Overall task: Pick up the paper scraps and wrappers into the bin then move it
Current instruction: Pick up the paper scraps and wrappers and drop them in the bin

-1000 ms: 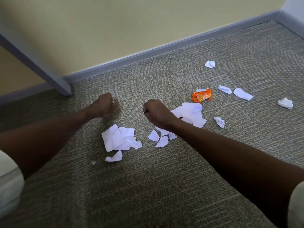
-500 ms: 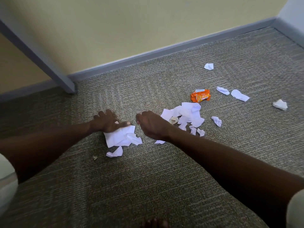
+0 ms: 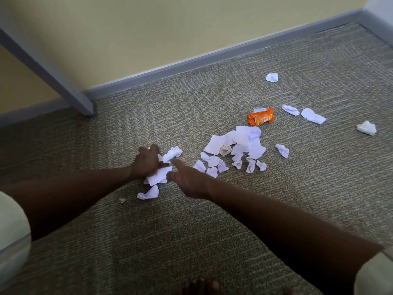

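White paper scraps lie scattered on the carpet. My left hand (image 3: 146, 162) is closed around a bunch of paper scraps (image 3: 158, 176), crumpling them. My right hand (image 3: 187, 182) rests beside it, fingers touching the same bunch. One small scrap (image 3: 148, 193) lies just below the bunch. A bigger heap of scraps (image 3: 238, 147) sits to the right. An orange wrapper (image 3: 260, 119) lies behind that heap. Single scraps (image 3: 313, 116) and a crumpled tissue (image 3: 366, 128) lie farther right, another scrap (image 3: 271, 77) near the wall. No bin is in view.
A grey slanted furniture leg (image 3: 84, 103) meets the carpet at the back left. A grey skirting board (image 3: 212, 58) runs along the yellow wall. My toes (image 3: 202, 286) show at the bottom edge. A tiny crumb (image 3: 122, 200) lies left of the small scrap.
Both hands came back from the far carpet onto the left bunch of scraps. My left hand has closed on it and bunched the papers upward; my right hand slid in against it.
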Motion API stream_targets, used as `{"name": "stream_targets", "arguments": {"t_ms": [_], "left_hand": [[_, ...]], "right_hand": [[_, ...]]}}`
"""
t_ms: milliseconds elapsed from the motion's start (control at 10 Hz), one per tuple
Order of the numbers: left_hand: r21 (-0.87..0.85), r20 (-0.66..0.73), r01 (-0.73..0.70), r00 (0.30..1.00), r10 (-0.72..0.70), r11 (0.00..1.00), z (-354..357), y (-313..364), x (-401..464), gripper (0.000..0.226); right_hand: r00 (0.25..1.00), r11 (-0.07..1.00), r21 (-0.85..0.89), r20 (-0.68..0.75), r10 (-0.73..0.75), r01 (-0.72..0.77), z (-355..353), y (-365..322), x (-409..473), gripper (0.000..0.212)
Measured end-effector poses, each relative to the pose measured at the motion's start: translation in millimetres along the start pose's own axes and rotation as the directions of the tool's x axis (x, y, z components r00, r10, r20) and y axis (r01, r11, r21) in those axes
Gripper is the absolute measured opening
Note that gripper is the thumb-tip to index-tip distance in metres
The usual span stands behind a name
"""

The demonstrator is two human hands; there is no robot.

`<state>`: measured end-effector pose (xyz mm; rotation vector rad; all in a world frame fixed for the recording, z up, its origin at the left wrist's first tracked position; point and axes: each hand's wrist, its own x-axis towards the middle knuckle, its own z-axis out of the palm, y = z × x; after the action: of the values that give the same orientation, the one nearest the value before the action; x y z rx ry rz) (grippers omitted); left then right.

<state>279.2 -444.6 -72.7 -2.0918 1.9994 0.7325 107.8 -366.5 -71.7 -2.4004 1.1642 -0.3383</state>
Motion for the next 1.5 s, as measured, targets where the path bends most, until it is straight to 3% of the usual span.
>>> {"name": "stream_targets", "arguments": {"t_ms": [100,200,300,400,500,600,700,800,900,1000,1100,1200,1300,1500], "left_hand": [[0.037,0.035,-0.091,0.995,0.089,0.995,-8.6,-2.4,3.4,0.047],[-0.030,-0.001,-0.153,0.988,0.153,0.988,-8.4,-5.2,4.8,0.028],[-0.133,-0.036,-0.194,0.981,0.191,0.972,-5.7,-10.6,4.6,0.040],[-0.064,-0.052,-0.250,0.968,0.247,0.966,-0.5,-16.3,3.0,0.048],[0.040,-0.040,-0.284,0.958,0.285,0.958,4.1,-21.0,5.4,0.061],[0.053,-0.035,-0.301,0.952,0.303,0.952,8.2,-23.8,6.1,0.075],[0.040,-0.074,-0.336,0.938,0.338,0.941,3.6,-14.9,-1.8,0.031],[-0.007,-0.035,-0.377,0.926,0.376,0.926,-2.9,-16.4,6.8,0.022],[-0.096,0.056,-0.402,0.911,0.408,0.911,-17.3,-21.4,16.1,0.032],[-0.141,0.055,-0.346,0.933,0.356,0.928,-36.2,-31.7,21.4,0.030],[-0.080,0.104,-0.285,0.950,0.293,0.955,-51.2,-55.9,18.2,0.034],[0.027,0.232,-0.265,0.940,0.252,0.964,-55.6,-88.9,8.9,0.042],[0.197,0.349,-0.285,0.915,0.205,0.938,-47.3,-110.8,-5.1,0.045],[0.308,0.490,-0.395,0.846,0.212,0.865,-47.0,-109.2,-9.8,0.034]], "right_hand": [[0.998,0.995,-0.094,0.061,0.026,-0.021,2.0,-0.4,4.1,0.032],[0.990,0.992,-0.023,0.064,0.125,-0.124,3.0,1.4,7.5,0.026],[0.989,0.989,-0.015,-0.020,0.149,-0.149,-12.2,-1.2,9.9,0.020],[0.988,0.998,0.022,-0.137,0.066,-0.063,-21.4,0.9,13.4,0.015],[0.999,0.987,-0.153,-0.012,0.043,-0.044,-18.3,8.7,15.8,0.038],[0.996,0.974,-0.209,0.007,0.091,-0.087,-16.1,8.1,14.8,0.040],[0.996,0.996,0.005,0.017,0.089,-0.089,-6.4,6.6,15.6,0.034],[0.997,0.996,0.043,0.025,0.071,-0.072,4.0,2.7,8.1,0.036],[0.997,0.994,0.072,-0.014,0.080,-0.079,8.9,-6.0,9.0,0.056],[0.999,0.994,0.103,-0.050,-0.018,0.023,20.1,-15.9,9.3,0.046],[0.999,0.997,0.073,0.006,-0.035,0.034,24.2,-36.9,11.2,0.054],[0.988,0.997,-0.079,0.152,0.028,-0.016,29.3,-51.6,14.6,0.056],[0.984,0.979,-0.203,0.180,0.005,0.032,38.7,-53.9,16.1,0.062],[1.000,0.965,-0.261,-0.021,0.010,-0.015,52.0,-57.1,12.6,0.035]]}}
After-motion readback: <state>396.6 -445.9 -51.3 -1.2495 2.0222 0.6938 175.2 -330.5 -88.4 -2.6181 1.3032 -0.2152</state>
